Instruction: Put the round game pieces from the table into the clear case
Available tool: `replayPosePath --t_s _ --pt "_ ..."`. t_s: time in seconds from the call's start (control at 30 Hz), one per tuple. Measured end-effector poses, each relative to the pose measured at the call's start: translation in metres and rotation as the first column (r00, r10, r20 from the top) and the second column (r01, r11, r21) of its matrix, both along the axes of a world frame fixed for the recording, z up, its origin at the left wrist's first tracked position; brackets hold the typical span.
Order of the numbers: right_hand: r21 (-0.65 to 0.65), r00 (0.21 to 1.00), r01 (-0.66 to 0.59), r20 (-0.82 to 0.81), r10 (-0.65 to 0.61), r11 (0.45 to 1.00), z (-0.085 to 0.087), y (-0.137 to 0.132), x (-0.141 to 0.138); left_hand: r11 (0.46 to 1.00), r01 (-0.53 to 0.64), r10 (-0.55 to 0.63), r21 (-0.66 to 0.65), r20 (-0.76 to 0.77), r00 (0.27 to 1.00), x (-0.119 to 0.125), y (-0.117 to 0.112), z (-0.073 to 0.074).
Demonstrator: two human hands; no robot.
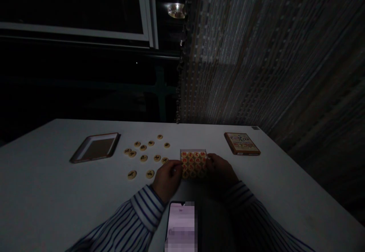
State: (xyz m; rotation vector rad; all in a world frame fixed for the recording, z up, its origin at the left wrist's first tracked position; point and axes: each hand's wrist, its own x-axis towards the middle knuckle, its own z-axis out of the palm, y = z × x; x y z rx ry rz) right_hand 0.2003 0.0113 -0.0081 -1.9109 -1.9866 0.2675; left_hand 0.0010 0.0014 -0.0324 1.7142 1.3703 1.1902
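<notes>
A small box [193,150] stands between my two hands, filled with rows of round Chinese chess pieces [193,160]. The back rows carry red characters; the front row looks dark-marked. At the box's left side, my left hand [168,178] is closed, its thumb and fingers at the edge. My right hand [221,169] is closed about the right side, its fingers partly in shadow. Several loose chess pieces with black characters [143,158] lie face up to the left of the box. One chess piece [164,160] lies just behind my left hand.
An open, shallow tray-like lid [94,148] lies at the left. A flat printed box [242,144] sits at the right. In front of me is a lit phone [181,225]. A beaded string curtain [225,62] hangs behind the white table [285,195]. The room is dark.
</notes>
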Motion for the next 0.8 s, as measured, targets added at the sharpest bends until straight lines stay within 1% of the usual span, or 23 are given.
replayPosePath --t_s 0.2,0.5,0.8 --pt "0.021 1.0 -0.008 0.016 0.007 1.0 0.001 -0.001 0.0 0.999 -0.008 0.01 0.04 -0.049 0.999 -0.001 -0.001 0.005" --pt "0.037 1.0 -0.016 -0.003 0.016 0.999 -0.003 0.0 0.002 0.996 -0.022 0.027 0.088 -0.046 0.999 0.0 -0.003 0.007" --pt "0.014 1.0 0.002 0.029 -0.002 1.0 0.002 -0.001 0.002 0.998 -0.019 0.02 0.059 -0.014 1.0 -0.001 -0.006 0.012"
